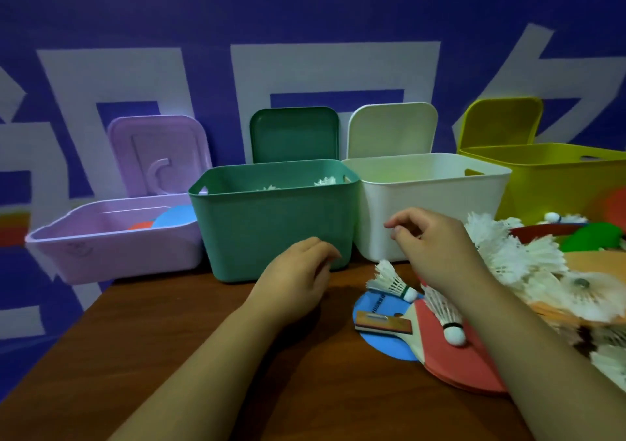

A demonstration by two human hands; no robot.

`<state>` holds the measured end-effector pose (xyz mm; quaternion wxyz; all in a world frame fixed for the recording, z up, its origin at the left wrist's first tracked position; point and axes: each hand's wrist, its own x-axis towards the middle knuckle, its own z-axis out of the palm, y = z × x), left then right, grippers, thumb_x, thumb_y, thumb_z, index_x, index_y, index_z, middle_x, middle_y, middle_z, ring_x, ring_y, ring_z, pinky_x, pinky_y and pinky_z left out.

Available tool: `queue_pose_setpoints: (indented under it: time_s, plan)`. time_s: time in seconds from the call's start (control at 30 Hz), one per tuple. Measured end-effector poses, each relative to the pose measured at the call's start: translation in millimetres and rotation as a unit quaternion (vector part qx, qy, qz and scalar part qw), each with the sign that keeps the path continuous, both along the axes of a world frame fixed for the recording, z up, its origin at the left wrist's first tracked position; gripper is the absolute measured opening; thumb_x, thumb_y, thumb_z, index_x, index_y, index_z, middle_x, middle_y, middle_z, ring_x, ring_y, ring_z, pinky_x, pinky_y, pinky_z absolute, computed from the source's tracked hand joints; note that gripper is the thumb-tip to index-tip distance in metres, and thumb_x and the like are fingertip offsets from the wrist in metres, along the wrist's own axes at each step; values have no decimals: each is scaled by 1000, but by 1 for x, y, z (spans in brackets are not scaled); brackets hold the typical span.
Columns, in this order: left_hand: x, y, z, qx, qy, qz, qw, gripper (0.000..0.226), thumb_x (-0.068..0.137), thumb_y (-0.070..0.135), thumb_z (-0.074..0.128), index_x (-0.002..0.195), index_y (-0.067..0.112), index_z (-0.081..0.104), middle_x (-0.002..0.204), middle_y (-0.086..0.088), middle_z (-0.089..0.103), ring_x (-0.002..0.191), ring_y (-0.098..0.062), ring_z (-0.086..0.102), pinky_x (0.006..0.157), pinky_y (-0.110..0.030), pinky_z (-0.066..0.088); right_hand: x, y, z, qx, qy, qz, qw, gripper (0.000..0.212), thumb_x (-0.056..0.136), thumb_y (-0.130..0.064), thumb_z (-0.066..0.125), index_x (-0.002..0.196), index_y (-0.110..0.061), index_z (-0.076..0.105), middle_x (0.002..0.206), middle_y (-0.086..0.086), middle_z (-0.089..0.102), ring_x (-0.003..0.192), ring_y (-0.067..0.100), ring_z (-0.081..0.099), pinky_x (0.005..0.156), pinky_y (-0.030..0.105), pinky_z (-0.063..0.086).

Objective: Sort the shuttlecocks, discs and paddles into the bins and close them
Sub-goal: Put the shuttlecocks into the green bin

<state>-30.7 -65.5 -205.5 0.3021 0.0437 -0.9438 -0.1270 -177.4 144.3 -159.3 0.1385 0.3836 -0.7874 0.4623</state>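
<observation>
Four open bins stand in a row: a purple bin [111, 247] holding blue and orange discs, a green bin [271, 224] with white shuttlecocks inside, a white bin [430, 210] and a yellow bin [555, 183]. My left hand [298, 278] hovers in front of the green bin, fingers loosely curled and holding nothing. My right hand [437, 247] hangs before the white bin, fingers relaxed and empty. Below it a red paddle [450, 362] lies on a blue disc [379, 335], with two shuttlecocks [393, 283] on top. A heap of shuttlecocks [521, 257] fills the right side.
Each bin's lid stands upright behind it against the blue and white wall. An orange disc [614, 207] and a green disc [591, 237] lie by the yellow bin. Another paddle sits under the heap. The brown table [169, 332] ends at the left edge.
</observation>
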Motion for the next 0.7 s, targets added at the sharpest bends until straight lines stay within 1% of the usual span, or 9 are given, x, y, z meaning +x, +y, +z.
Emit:
queue_pose_setpoints:
  time_s: [0.07,0.17,0.33,0.37,0.43,0.47,0.53,0.6,0.7]
  plan:
    - [-7,10,-5,33,-15,-21,999,24,105,27,53,126,33,63,119,20,61,111,1,57,96,-29,51,0,19,-5,22,-2,-3,1000,21,98,-20,64,98,-37,77,87,-19,71,79,1,64,66,17,46]
    - [-21,28,-13,100,-30,-57,993,31,105,28,58,134,37,59,125,23,61,116,5,56,101,-26,50,-1,44,-12,48,13,-12,999,23,97,-17,64,98,-36,77,93,-20,71,88,-3,62,70,6,40]
    - [-32,49,-32,64,-111,-147,981,41,108,27,53,146,44,51,144,22,48,136,0,46,115,-26,39,5,69,-26,46,38,-21,998,22,97,-16,64,100,-34,75,93,-24,67,92,-7,60,73,6,39]
    - [-33,48,-34,66,-119,-149,979,39,109,28,52,145,43,53,144,22,47,136,0,45,116,-27,39,6,70,-29,51,40,-17,998,21,97,-17,63,100,-33,76,94,-23,68,94,-5,60,76,8,41]
    - [-33,44,-35,71,-114,-142,981,35,109,32,52,141,41,58,140,22,48,135,-3,46,116,-32,41,6,70,-34,69,50,-8,996,20,98,-17,62,102,-31,76,101,-19,68,97,0,59,85,23,48]
    - [-33,42,-35,68,-109,-135,983,33,108,34,53,140,40,59,138,23,49,134,-4,48,115,-35,42,4,70,-37,78,58,-3,995,20,98,-17,62,103,-31,75,105,-18,67,99,2,59,88,27,48]
    - [-32,40,-34,63,-109,-123,984,32,107,36,54,138,40,60,135,26,50,132,-4,48,113,-37,44,0,69,-40,94,64,-4,993,19,99,-19,62,108,-31,74,112,-16,62,103,5,57,91,29,48]
    - [-32,41,-34,58,-114,-119,985,31,107,36,54,137,39,62,133,27,50,129,-4,48,111,-35,44,-2,69,-42,117,66,-18,991,20,99,-24,63,115,-31,72,121,-13,58,110,10,55,96,32,46]
    - [-33,43,-33,47,-119,-114,985,28,107,33,56,131,36,70,121,26,50,121,-3,50,105,-32,47,-2,68,-43,154,92,-51,982,23,99,-31,62,121,-31,71,124,-8,60,114,19,53,99,41,48]
